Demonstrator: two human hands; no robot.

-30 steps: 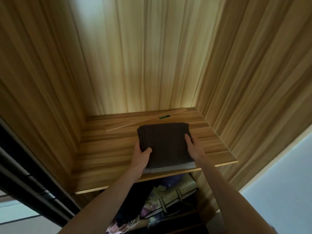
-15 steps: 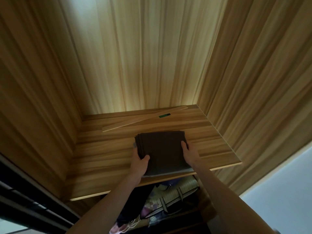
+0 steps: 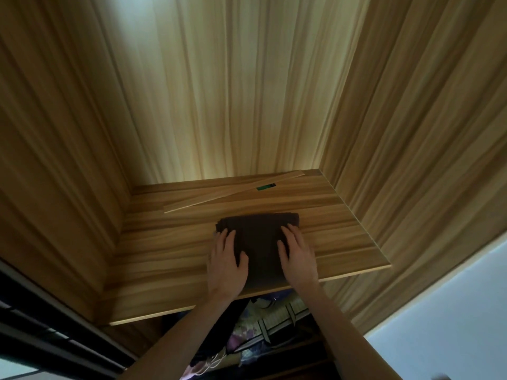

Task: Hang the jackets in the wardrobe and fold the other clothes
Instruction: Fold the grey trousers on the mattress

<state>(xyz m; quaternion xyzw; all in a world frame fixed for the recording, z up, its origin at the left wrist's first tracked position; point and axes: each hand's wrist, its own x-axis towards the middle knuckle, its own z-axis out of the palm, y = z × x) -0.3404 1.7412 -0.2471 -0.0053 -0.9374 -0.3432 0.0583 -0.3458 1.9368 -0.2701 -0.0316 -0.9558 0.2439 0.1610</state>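
A folded dark brown garment (image 3: 260,242) lies flat on the wooden wardrobe shelf (image 3: 164,259), near its front edge. My left hand (image 3: 226,260) rests on top of the garment's left side with its fingers straight. On the garment's right side lies my right hand (image 3: 297,255), also flat, fingers pointing toward the back wall. Both hands press down on the cloth and cover its near corners.
A thin wooden strip (image 3: 233,192) with a green label (image 3: 264,187) lies diagonally at the back of the shelf. Wardrobe walls close in left, right and behind. Below the shelf hang patterned clothes and a bag (image 3: 274,322). A dark door rail (image 3: 41,335) runs at lower left.
Both hands have moved from gripping the garment's side edges to lying flat on top of it. The garment sits a little nearer the shelf's front in the frame.
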